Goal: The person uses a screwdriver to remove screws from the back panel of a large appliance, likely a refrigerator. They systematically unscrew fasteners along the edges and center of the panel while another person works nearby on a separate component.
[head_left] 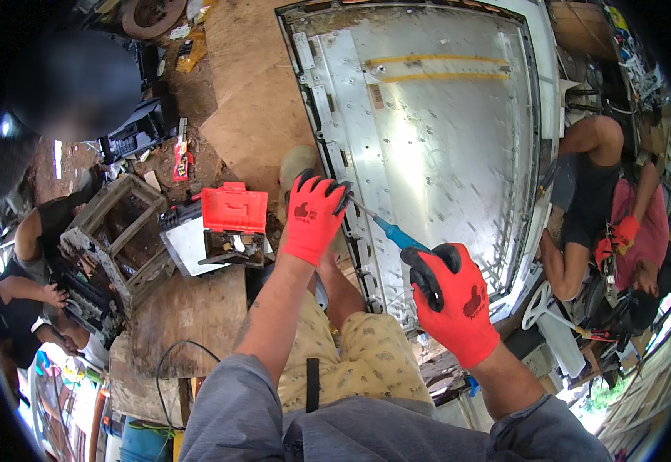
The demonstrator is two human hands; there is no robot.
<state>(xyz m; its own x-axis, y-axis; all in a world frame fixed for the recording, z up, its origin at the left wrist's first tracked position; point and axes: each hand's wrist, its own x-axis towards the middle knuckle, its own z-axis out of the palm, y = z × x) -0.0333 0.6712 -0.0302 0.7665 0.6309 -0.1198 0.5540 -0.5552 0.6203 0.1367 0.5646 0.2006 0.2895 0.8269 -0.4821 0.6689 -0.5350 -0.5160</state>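
A large silvery metal panel (435, 146) with a dark-edged frame lies in front of me. My right hand (458, 300), in a red glove with black fingertips, is closed round the blue handle of a screwdriver (398, 234). The thin shaft points up and left toward my other hand. At the panel's left edge, my left hand (314, 215), gloved alike, has its fingers curled together beside the screwdriver's tip. What those fingers hold, if anything, is hidden.
An open red toolbox (234, 208) stands on my left, beside a wooden frame (116, 239) and a plywood sheet (250, 100). A person (39, 285) works at the far left. Another person with red gloves (628, 231) sits at the right, near a white wheel-like part (539, 306).
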